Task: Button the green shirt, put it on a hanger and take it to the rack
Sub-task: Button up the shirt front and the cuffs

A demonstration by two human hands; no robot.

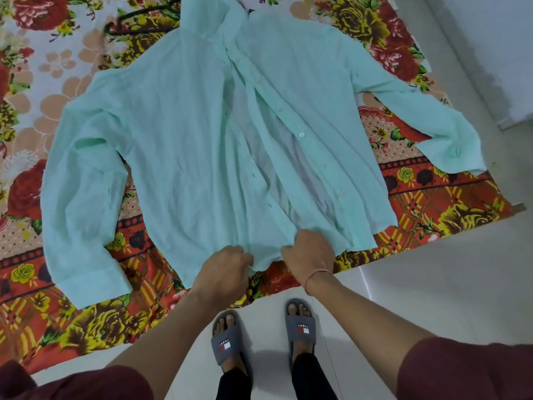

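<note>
A pale green shirt [173, 134] lies spread face up on a flowered cloth, collar far from me, sleeves out to both sides. Its front is unbuttoned below the collar, so the pale lining shows down the middle. White buttons [302, 135] run along the right placket. My left hand [223, 272] grips the bottom hem of the left front panel. My right hand [308, 255] grips the hem of the right front panel close beside it. A dark hanger [135, 23] lies partly under the shirt's far left shoulder.
The flowered cloth [432, 206] in red, yellow and orange covers the floor to the left and centre. White tiled floor [432, 284] runs along the right and near side. My feet in grey slippers [226, 342] stand just short of the cloth's edge.
</note>
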